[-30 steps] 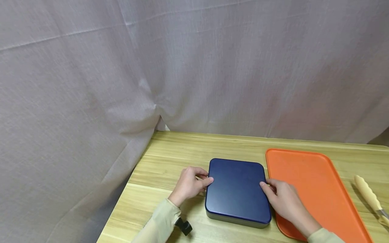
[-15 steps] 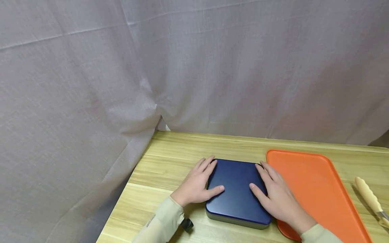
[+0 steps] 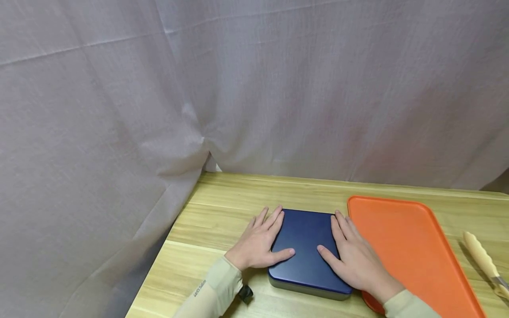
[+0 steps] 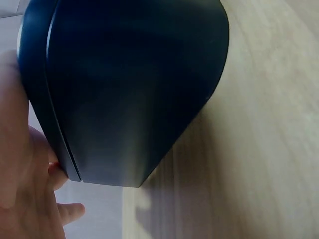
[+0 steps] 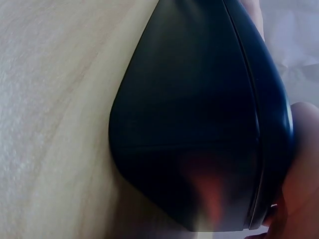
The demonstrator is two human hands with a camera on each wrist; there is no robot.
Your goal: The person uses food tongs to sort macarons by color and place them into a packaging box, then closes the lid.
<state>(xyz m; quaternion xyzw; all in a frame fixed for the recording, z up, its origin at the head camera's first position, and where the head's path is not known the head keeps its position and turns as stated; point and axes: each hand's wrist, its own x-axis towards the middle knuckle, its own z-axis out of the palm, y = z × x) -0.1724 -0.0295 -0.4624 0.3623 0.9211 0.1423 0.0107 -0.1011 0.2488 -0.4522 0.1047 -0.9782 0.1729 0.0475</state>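
A dark blue box (image 3: 306, 234) with rounded corners lies flat on the wooden table, its lid on. My left hand (image 3: 260, 243) rests along the lid's left edge, fingers spread toward the far corner and thumb on top. On the opposite edge, my right hand (image 3: 354, 256) lies with extended fingers, its thumb pointing inward over the lid. The left wrist view has the box side (image 4: 129, 89) close up, with a thin seam below the lid and part of the left hand (image 4: 25, 169). A similar seam runs along the box side (image 5: 189, 109) in the right wrist view.
An orange tray (image 3: 405, 247) lies just right of the box, partly under the right forearm. Beyond it is a utensil with a cream scalloped handle (image 3: 481, 256), cut off by the frame. A grey curtain (image 3: 278, 88) hangs behind and left of the table (image 3: 222, 198).
Both hands have shifted from holding the box's sides to lying spread over the lid's edges. Their thumbs have moved inward across the top. The box stays about where it was.
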